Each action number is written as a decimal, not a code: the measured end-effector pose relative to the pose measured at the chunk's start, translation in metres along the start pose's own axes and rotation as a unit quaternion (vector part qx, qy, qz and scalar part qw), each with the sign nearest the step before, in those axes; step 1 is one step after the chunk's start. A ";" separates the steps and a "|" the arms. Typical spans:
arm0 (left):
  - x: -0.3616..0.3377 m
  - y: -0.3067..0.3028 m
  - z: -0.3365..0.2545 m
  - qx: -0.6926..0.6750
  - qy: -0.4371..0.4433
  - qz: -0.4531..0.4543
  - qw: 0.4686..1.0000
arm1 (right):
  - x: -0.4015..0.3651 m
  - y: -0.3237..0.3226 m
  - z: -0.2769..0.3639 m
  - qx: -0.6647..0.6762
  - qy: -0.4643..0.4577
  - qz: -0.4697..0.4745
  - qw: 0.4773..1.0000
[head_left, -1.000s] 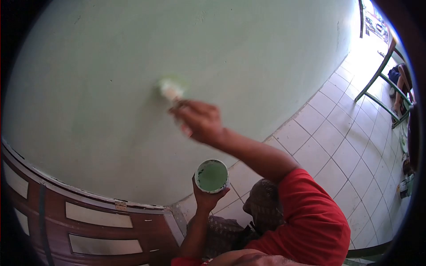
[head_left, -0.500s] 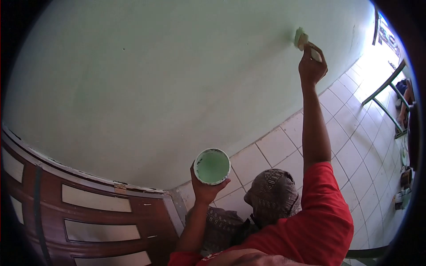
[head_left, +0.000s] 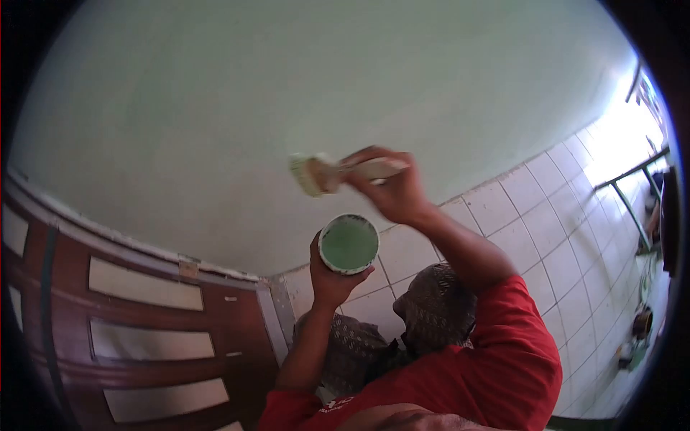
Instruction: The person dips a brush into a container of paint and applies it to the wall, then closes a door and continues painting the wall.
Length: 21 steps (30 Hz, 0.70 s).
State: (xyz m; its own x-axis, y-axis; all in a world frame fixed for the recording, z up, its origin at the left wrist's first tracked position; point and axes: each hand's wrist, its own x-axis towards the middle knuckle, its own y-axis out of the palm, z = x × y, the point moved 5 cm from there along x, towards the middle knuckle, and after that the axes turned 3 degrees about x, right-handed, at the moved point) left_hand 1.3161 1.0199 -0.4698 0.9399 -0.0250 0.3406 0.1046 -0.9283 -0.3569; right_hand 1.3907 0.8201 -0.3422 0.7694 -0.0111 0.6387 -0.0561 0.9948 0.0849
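My left hand (head_left: 333, 282) is wrapped round a round tub of green paint (head_left: 349, 244), its open top facing up. Above and to the right of the tub, my right hand (head_left: 392, 183) grips the pale handle of a wide paintbrush (head_left: 314, 174). The brush points left, and its bristles carry light green paint. Behind the brush stands the pale green wall (head_left: 215, 108); whether the bristles touch it I cannot tell.
A brown door with pale panels (head_left: 144, 284) is at the lower left. White floor tiles (head_left: 525, 244) run along the wall's base. At the far right are a green metal frame (head_left: 629, 205) and several small items on the floor.
My right hand has come back from the upper right wall with the brush, down and left to above the tub. The tub appears slightly higher in view, and the view has shifted.
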 end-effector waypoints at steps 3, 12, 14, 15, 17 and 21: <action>0.005 -0.007 0.000 -0.009 0.027 -0.033 0.999 | -0.022 -0.036 0.001 0.057 0.120 -0.025 0.991; 0.014 -0.011 0.008 -0.011 0.047 -0.065 0.997 | -0.064 -0.056 0.002 0.037 0.155 -0.051 0.986; 0.012 -0.011 0.004 -0.019 0.057 -0.061 0.996 | -0.066 -0.050 0.007 0.031 0.119 -0.030 0.992; 0.010 -0.013 -0.001 0.036 0.070 -0.055 0.995 | -0.065 -0.044 0.013 0.013 0.123 0.000 0.992; 0.009 -0.012 -0.004 0.087 0.081 -0.044 0.992 | -0.066 -0.035 0.022 -0.009 0.129 0.029 0.991; 0.007 -0.007 0.008 0.005 0.078 -0.054 0.995 | -0.072 -0.017 0.030 -0.074 0.130 0.090 0.985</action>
State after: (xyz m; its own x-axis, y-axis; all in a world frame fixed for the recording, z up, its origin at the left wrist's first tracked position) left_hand 1.3248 1.0296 -0.4718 0.8612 0.0159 0.5080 0.2055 -0.9251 -0.3194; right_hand 1.3172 0.8007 -0.3662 0.8934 0.1744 0.4140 -0.1286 0.9823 -0.1363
